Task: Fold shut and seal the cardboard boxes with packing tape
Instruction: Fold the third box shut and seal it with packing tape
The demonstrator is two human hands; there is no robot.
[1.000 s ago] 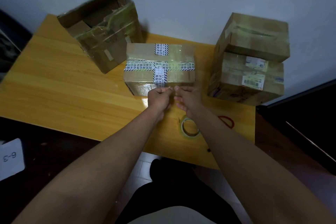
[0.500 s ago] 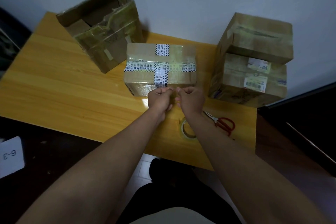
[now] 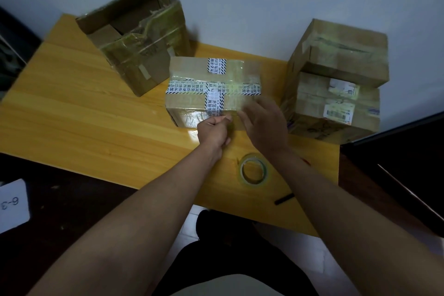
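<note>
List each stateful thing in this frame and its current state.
Middle box: flaps shut, taped crosswise.
Back-left box: top open, flaps up.
Stacked boxes: both shut, taped.
Tape roll: lying flat on the table.
Left hand: pinching something at the middle box's front edge.
Right hand: fingers spread, blurred.

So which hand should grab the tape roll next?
Probably the right hand. Its fingers are spread loose over the middle box, and the tape roll lies just below its wrist. The left hand is curled at the box's front edge, maybe pinching tape.
</note>
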